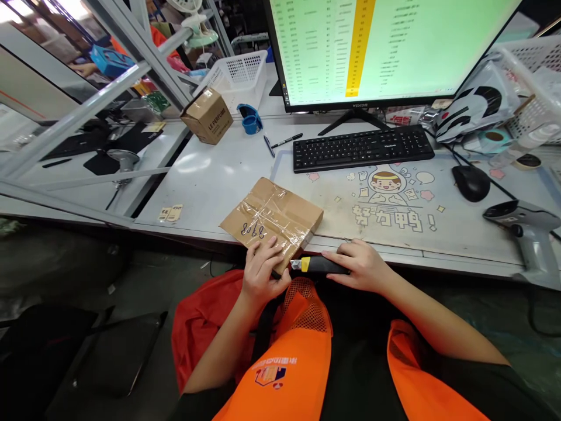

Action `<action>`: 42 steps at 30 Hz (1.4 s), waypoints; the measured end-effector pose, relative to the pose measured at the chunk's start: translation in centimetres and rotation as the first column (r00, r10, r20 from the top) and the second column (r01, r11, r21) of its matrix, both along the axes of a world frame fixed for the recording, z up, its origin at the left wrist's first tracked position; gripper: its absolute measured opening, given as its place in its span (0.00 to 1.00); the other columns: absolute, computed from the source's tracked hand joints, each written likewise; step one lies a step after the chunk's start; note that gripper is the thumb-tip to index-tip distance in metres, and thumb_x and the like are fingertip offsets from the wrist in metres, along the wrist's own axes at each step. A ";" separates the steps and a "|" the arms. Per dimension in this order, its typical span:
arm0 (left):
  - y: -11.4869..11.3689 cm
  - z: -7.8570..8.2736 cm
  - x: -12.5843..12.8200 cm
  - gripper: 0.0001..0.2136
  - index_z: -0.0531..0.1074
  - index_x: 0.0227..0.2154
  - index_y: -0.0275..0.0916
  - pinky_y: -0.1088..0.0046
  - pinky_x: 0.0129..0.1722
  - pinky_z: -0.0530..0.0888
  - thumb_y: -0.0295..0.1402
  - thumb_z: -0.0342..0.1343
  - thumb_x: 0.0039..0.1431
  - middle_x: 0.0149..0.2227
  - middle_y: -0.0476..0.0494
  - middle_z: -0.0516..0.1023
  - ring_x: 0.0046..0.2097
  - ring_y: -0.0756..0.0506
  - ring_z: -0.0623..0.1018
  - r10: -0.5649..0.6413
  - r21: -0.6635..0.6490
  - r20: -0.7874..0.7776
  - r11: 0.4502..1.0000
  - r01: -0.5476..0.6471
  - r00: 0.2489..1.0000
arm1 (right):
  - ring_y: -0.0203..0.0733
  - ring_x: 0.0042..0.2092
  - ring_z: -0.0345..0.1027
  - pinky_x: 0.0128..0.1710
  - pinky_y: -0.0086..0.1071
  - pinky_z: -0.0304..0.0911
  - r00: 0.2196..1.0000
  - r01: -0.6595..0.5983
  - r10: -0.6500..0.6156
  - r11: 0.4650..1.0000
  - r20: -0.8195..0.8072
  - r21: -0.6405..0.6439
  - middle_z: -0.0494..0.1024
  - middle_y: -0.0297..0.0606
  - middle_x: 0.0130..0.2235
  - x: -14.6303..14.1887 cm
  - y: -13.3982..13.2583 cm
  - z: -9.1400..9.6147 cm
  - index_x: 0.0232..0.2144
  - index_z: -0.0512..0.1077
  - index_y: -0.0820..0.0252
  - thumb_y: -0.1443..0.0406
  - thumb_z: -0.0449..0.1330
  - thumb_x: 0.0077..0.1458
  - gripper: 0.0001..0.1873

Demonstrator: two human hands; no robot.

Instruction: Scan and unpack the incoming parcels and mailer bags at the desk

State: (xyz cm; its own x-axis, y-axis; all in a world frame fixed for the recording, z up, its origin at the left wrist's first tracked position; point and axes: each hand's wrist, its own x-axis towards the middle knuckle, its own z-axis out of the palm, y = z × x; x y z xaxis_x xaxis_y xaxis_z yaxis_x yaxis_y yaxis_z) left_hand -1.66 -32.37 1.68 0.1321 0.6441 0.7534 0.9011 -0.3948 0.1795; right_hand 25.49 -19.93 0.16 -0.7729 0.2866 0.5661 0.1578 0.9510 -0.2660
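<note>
A flat taped cardboard parcel (272, 216) with blue handwriting lies at the desk's front edge and hangs slightly over it. My left hand (262, 270) grips its near corner, fingers curled over the top. My right hand (360, 266) is closed round a black and yellow utility knife (316, 265), whose blade end points left at the parcel's near edge.
A black keyboard (362, 148), a mouse (470, 182), a monitor (381, 49) and a printed desk mat (385, 204) sit behind. A barcode scanner (526, 225) stands right. A small brown box (207, 115), a blue tape dispenser (250, 118), two pens and white baskets (239, 76) lie at the back.
</note>
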 end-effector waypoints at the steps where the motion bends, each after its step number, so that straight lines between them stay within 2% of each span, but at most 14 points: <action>1: -0.1 0.1 -0.1 0.13 0.69 0.41 0.40 0.46 0.57 0.74 0.25 0.63 0.54 0.45 0.35 0.84 0.55 0.31 0.83 -0.007 -0.001 0.001 1.000 0.007 1.000 | 0.41 0.35 0.69 0.36 0.37 0.58 1.000 -0.009 0.009 1.000 -0.006 -0.003 0.77 0.40 0.35 0.0 0.0 -0.1 0.55 0.76 0.62 0.52 0.60 0.69 0.23; 9: -0.1 0.2 -0.4 0.13 0.63 0.35 0.42 0.51 0.55 0.77 0.26 0.63 0.56 0.44 0.37 0.83 0.56 0.32 0.82 -0.022 -0.034 -0.009 0.999 0.021 1.000 | 0.41 0.35 0.69 0.37 0.36 0.58 0.999 -0.031 0.031 1.000 -0.024 0.005 0.77 0.40 0.35 -0.5 0.3 -0.8 0.55 0.77 0.61 0.53 0.62 0.67 0.22; 16: 0.2 0.0 -0.3 0.11 0.64 0.34 0.42 0.54 0.51 0.80 0.25 0.62 0.56 0.42 0.40 0.83 0.53 0.34 0.84 -0.004 0.035 -0.034 0.999 0.006 0.999 | 0.41 0.34 0.68 0.36 0.36 0.57 0.999 -0.029 0.029 0.999 -0.014 0.023 0.76 0.39 0.34 -0.6 1.3 -1.4 0.56 0.77 0.59 0.51 0.61 0.67 0.23; 23: 0.2 -0.3 -0.4 0.12 0.63 0.31 0.41 0.54 0.51 0.80 0.24 0.62 0.56 0.42 0.38 0.83 0.54 0.33 0.84 -0.033 0.045 -0.016 0.998 0.033 0.999 | 0.41 0.35 0.67 0.36 0.36 0.56 0.998 0.004 -0.011 0.994 0.064 0.106 0.75 0.39 0.33 -0.6 1.7 0.7 0.56 0.78 0.57 0.49 0.59 0.69 0.24; 26: 0.3 -0.3 -0.6 0.12 0.63 0.30 0.41 0.54 0.51 0.80 0.24 0.62 0.56 0.42 0.38 0.83 0.54 0.33 0.84 -0.035 0.048 -0.020 0.998 0.036 0.999 | 0.42 0.34 0.68 0.36 0.36 0.57 0.982 0.127 -0.141 0.985 0.123 0.114 0.77 0.40 0.36 1.2 3.7 1.4 0.56 0.79 0.54 0.48 0.60 0.68 0.23; 28: 0.2 -0.4 -0.7 0.12 0.63 0.30 0.42 0.55 0.50 0.80 0.24 0.62 0.55 0.41 0.39 0.83 0.53 0.34 0.84 -0.030 0.058 -0.020 0.998 0.031 0.999 | 0.43 0.33 0.68 0.35 0.36 0.59 0.915 0.378 -0.389 0.919 0.109 0.111 0.79 0.42 0.36 3.5 6.1 1.7 0.56 0.79 0.55 0.49 0.58 0.69 0.24; 30: 0.1 -0.6 -0.8 0.11 0.63 0.29 0.42 0.55 0.50 0.80 0.23 0.61 0.54 0.41 0.40 0.83 0.52 0.34 0.84 -0.025 0.079 -0.014 0.997 0.026 1.000 | 0.47 0.35 0.71 0.35 0.37 0.61 0.740 0.669 -0.672 0.740 0.033 0.073 0.81 0.45 0.37 6.3 8.6 2.1 0.58 0.78 0.58 0.48 0.57 0.68 0.27; 31: 0.0 -0.7 -0.7 0.11 0.63 0.29 0.42 0.56 0.50 0.80 0.24 0.61 0.54 0.40 0.40 0.83 0.52 0.34 0.84 -0.023 0.090 -0.010 0.996 0.024 1.000 | 0.50 0.37 0.73 0.36 0.38 0.63 0.645 0.764 -0.764 0.644 0.001 0.040 0.81 0.46 0.38 7.5 9.4 2.4 0.59 0.78 0.59 0.47 0.58 0.67 0.29; 32: -0.1 -0.7 -0.6 0.10 0.63 0.30 0.42 0.56 0.50 0.80 0.24 0.61 0.54 0.40 0.40 0.82 0.52 0.34 0.84 -0.017 0.096 -0.001 0.995 0.017 1.000 | 0.52 0.40 0.75 0.37 0.39 0.65 0.582 0.813 -0.813 0.582 -0.015 0.009 0.82 0.47 0.40 8.5 9.9 2.7 0.59 0.77 0.60 0.47 0.58 0.67 0.30; 33: -0.1 -0.7 -0.4 0.09 0.64 0.31 0.42 0.56 0.50 0.79 0.24 0.60 0.54 0.40 0.40 0.82 0.52 0.34 0.84 -0.004 0.095 0.010 0.995 0.004 1.000 | 0.54 0.42 0.76 0.39 0.40 0.67 0.566 0.824 -0.825 0.566 -0.015 -0.014 0.82 0.48 0.42 9.1 9.8 2.9 0.60 0.77 0.59 0.46 0.59 0.66 0.30; 34: -0.1 -0.7 -0.2 0.08 0.66 0.32 0.42 0.55 0.50 0.79 0.25 0.60 0.54 0.40 0.41 0.82 0.52 0.34 0.84 0.017 0.085 0.022 0.996 -0.019 1.000 | 0.54 0.43 0.76 0.40 0.41 0.68 0.595 0.804 -0.804 0.594 0.002 -0.031 0.83 0.48 0.44 9.3 9.3 3.2 0.60 0.76 0.58 0.47 0.60 0.66 0.30; 38: 0.3 0.1 1.2 0.10 0.72 0.40 0.41 0.55 0.52 0.77 0.27 0.64 0.57 0.40 0.41 0.81 0.53 0.34 0.83 0.170 -0.014 0.033 0.985 -0.170 0.985 | 0.51 0.42 0.77 0.42 0.40 0.70 0.843 0.533 -0.522 0.843 0.130 -0.072 0.83 0.45 0.45 6.8 4.1 3.2 0.60 0.76 0.56 0.49 0.59 0.68 0.26; 40: 0.4 0.5 1.7 0.11 0.74 0.42 0.41 0.57 0.52 0.77 0.27 0.66 0.59 0.40 0.41 0.81 0.54 0.35 0.83 0.200 -0.043 0.024 0.979 -0.199 0.979 | 0.49 0.40 0.75 0.41 0.40 0.69 0.908 0.396 -0.380 0.916 0.176 -0.068 0.82 0.45 0.42 4.9 1.6 2.8 0.59 0.76 0.58 0.50 0.59 0.69 0.26; 42: 0.5 0.7 1.9 0.10 0.75 0.43 0.40 0.59 0.53 0.78 0.26 0.66 0.60 0.40 0.42 0.82 0.54 0.37 0.83 0.175 -0.027 0.021 0.984 -0.174 0.984 | 0.47 0.36 0.73 0.38 0.39 0.67 0.940 0.304 -0.291 0.952 0.179 -0.049 0.80 0.44 0.39 3.5 0.2 2.4 0.58 0.77 0.59 0.50 0.58 0.69 0.25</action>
